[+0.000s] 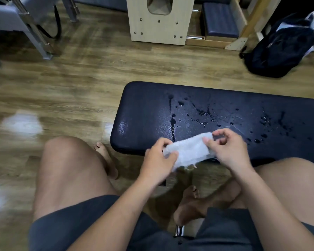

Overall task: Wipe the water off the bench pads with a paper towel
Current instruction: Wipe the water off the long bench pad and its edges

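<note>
White, ragged-edged folded paper towel (pixel 188 150) is being pinched at each end, left hand (pixel 159 160) and right hand (pixel 228 148) both curling fingers round it, above the near edge of the dark navy padded vinyl bench pad (pixel 145 113). Scattered water droplets (pixel 201 113) are sitting beyond (untouched, it seems); the thin towel is probably risking tearing or smearing once soaked.

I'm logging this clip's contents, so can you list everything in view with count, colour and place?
bench pad: one, dark navy, centre right
water drops: many, clear, scattered on the pad
paper towel: one, white, held over the pad's near edge
backpack: one, black, floor at upper right
wooden box: one, pale wood, top centre
cushion: one, navy, in a wooden frame, top
metal frame: one, grey, upper left
floor: brown wood planks
left hand: grips towel's left end
right hand: pinches towel's right end
</note>
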Demonstrator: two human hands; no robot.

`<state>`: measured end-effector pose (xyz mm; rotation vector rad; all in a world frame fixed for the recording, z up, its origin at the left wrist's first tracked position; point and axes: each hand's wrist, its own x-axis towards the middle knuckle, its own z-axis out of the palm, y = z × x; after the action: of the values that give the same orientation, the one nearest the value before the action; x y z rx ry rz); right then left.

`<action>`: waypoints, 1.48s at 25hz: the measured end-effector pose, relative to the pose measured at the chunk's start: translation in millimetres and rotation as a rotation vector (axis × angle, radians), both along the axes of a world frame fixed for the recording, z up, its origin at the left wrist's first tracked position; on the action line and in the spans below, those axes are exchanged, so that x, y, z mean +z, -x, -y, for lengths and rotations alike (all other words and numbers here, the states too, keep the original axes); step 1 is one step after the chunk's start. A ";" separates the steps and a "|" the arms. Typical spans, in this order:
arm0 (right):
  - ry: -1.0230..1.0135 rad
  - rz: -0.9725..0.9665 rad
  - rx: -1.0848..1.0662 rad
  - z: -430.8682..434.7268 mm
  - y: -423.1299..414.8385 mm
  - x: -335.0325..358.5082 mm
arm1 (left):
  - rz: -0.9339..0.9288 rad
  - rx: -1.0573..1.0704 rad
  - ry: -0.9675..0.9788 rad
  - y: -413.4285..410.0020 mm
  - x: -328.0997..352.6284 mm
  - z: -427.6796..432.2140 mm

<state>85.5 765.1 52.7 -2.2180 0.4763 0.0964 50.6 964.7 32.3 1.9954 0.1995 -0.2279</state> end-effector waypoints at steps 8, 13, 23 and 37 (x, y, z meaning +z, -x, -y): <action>0.732 0.018 0.353 -106.0 50.4 -32.2 | 0.254 0.000 -0.798 -9.2 -9.9 -47.4; 0.671 0.137 0.782 -169.2 23.9 -48.0 | -0.070 -0.133 -0.919 0.0 -31.0 -83.6; 0.780 -0.111 0.509 17.8 25.0 -11.8 | 0.013 -0.222 -0.923 -12.6 -32.9 -43.1; 0.710 0.079 0.657 -35.9 13.3 -38.8 | -0.017 -0.250 -0.934 -30.7 -11.8 -25.0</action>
<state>72.3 801.0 13.9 -2.9829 -0.3446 0.2075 81.3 989.7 20.5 2.9528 0.0619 -0.3524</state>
